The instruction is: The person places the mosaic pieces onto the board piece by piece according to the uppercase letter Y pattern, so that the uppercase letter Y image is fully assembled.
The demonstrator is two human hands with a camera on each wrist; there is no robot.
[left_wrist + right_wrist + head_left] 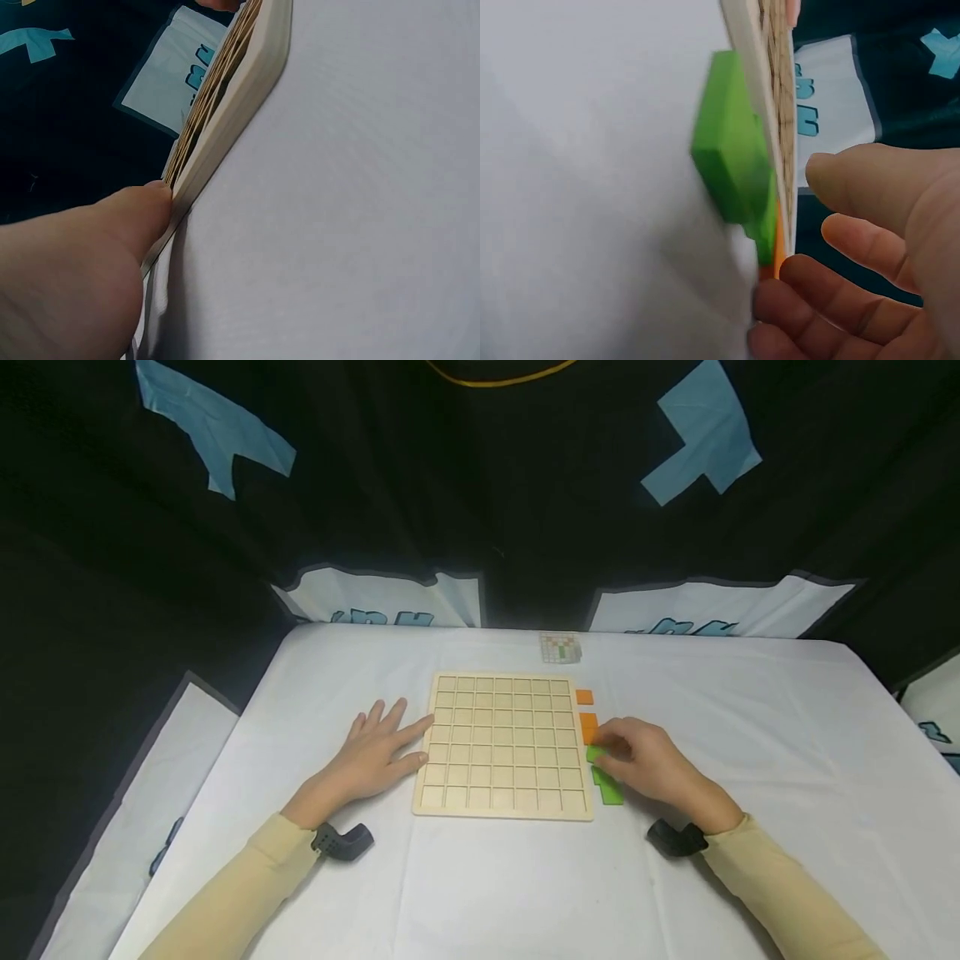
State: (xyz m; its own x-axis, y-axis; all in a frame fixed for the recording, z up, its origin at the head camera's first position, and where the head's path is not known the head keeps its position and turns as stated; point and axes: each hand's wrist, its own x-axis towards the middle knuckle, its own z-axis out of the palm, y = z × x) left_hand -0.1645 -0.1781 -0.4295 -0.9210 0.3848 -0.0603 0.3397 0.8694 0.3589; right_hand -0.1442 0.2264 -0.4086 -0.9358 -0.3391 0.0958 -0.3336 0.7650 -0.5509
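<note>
While the wooden grid board (pixel 502 747) lay on the white surface (pixel 517 893), green blocks (pixel 611 792) and orange blocks (pixel 584 697) sat just beside its right edge. Your left hand (pixel 371 756), fingers spread, touched its left edge with thumb and forefinger; your right hand (pixel 651 762) was at the blocks, fingers loosely bent, thumb apart, gripping nothing. Beyond the board lay a small printed card (pixel 560 648).

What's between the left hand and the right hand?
In the head view, the board lies between the left hand and the right hand, with orange tiles and green tiles along its right edge, near the right hand.
</note>
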